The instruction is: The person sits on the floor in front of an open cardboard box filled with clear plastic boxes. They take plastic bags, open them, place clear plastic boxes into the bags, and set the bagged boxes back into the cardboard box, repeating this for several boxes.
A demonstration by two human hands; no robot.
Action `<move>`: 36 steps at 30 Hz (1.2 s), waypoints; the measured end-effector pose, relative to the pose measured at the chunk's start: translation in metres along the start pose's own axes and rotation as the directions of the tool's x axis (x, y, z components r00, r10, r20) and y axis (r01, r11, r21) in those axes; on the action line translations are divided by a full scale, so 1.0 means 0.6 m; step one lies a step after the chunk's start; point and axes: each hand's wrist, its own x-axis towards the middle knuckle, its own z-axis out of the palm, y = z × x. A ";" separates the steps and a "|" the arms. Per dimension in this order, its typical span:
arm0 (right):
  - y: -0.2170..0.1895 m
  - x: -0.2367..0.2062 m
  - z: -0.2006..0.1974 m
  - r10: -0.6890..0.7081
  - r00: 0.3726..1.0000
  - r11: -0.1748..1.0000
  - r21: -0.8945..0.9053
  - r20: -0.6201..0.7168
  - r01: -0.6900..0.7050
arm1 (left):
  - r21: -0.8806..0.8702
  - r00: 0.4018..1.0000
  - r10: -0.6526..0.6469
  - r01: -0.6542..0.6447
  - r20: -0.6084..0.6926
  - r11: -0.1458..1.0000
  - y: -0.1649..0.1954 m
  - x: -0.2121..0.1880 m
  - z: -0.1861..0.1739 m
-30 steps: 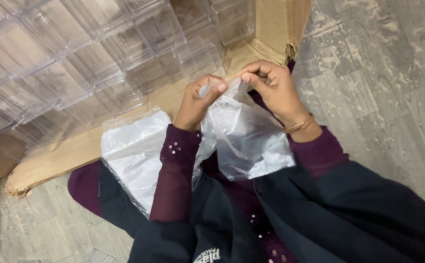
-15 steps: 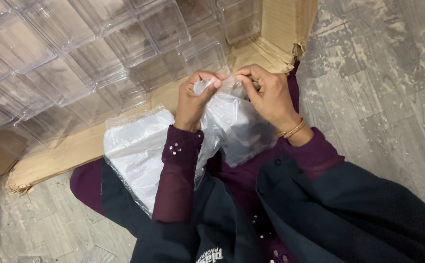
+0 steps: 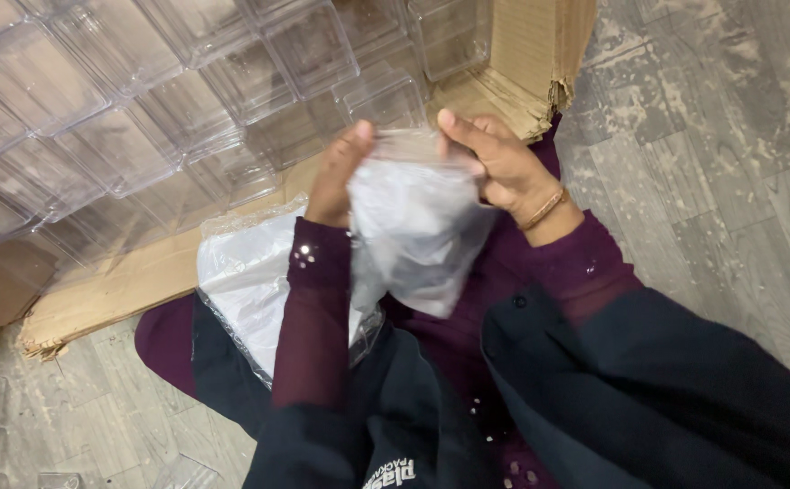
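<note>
My left hand (image 3: 339, 170) and my right hand (image 3: 493, 165) each pinch one side of the mouth of a clear plastic bag (image 3: 418, 231), holding it up in front of me. The bag hangs down between my wrists, with something pale inside. A gold bangle sits on my right wrist. Under my left forearm, a stack of flat clear plastic bags (image 3: 245, 276) rests on my lap. Both arms wear dark maroon sleeves.
A large cardboard box (image 3: 522, 54) lies open in front of me, filled with several clear plastic containers (image 3: 141, 118) packed in rows. A cardboard flap (image 3: 114, 290) runs along its near edge. Grey tiled floor (image 3: 712, 154) stretches to the right.
My hands have spread apart a little and stretched the bag's mouth wider. The bag hangs fuller between them.
</note>
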 end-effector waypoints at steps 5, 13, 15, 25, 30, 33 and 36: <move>-0.011 0.023 -0.029 -0.178 0.979 0.943 0.299 0.097 0.142 | 0.139 0.997 -0.049 0.058 -0.062 0.989 0.010 0.019 -0.065; -0.018 0.178 -0.034 -0.402 0.906 0.339 -0.898 0.131 0.280 | 0.833 0.793 0.420 0.186 -0.440 0.521 -0.075 0.096 -0.083; 0.002 0.184 -0.056 -0.410 0.904 0.234 -0.945 0.118 0.229 | 0.855 0.773 0.540 0.006 -0.333 0.519 -0.080 0.092 -0.074; 0.045 0.003 -0.146 -0.547 0.837 0.250 -0.954 0.000 0.163 | 0.577 0.969 0.072 0.080 -0.236 0.813 -0.119 0.054 -0.038; 0.030 0.011 -0.138 -0.439 0.896 0.355 -0.928 -0.059 0.113 | 0.653 0.961 0.272 -0.172 -0.054 0.738 -0.115 0.065 -0.037; 0.021 -0.015 -0.085 -0.036 0.998 0.971 -0.238 -0.052 0.022 | 0.724 0.963 0.255 -0.117 -0.084 0.680 -0.074 0.075 0.003; 0.031 -0.052 -0.021 -0.012 0.977 0.959 -0.274 0.212 0.071 | 0.761 0.968 0.242 -0.203 0.063 0.616 -0.019 0.083 0.049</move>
